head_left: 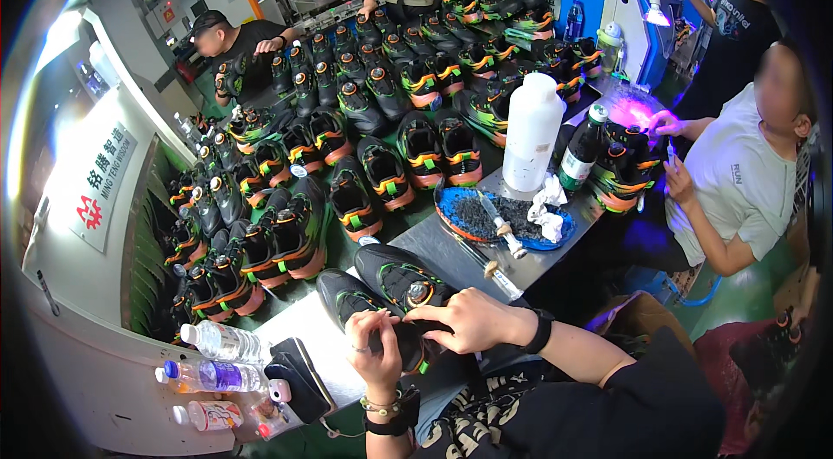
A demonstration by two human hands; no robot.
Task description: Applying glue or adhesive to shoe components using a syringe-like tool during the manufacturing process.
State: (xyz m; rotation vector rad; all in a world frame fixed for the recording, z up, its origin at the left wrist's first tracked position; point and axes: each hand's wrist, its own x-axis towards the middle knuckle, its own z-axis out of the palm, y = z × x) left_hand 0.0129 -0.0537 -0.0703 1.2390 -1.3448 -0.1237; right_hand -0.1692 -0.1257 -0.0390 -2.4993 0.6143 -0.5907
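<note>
In front of me two black sneakers stand side by side on the metal table, toes pointing away. The left sneaker point(340, 292) has my left hand point(375, 348) at its collar, with curled fingers and a ring showing. My right hand point(473, 320) reaches across the heel end of the right sneaker point(395, 266), which has a round dial on its tongue. Its index finger and thumb come together near the left fingertips, at the collar between the shoes. Anything small between the fingers is hidden. Green and orange trim shows below the hands.
Rows of similar sneakers point(382, 173) fill the table beyond. At right stand a large white bottle point(531, 134), a dark bottle point(580, 151) and a blue-rimmed tray point(564, 235) bearing a syringe point(496, 214). Plastic bottles point(221, 342) and a phone point(299, 379) lie left. Co-workers surround the table.
</note>
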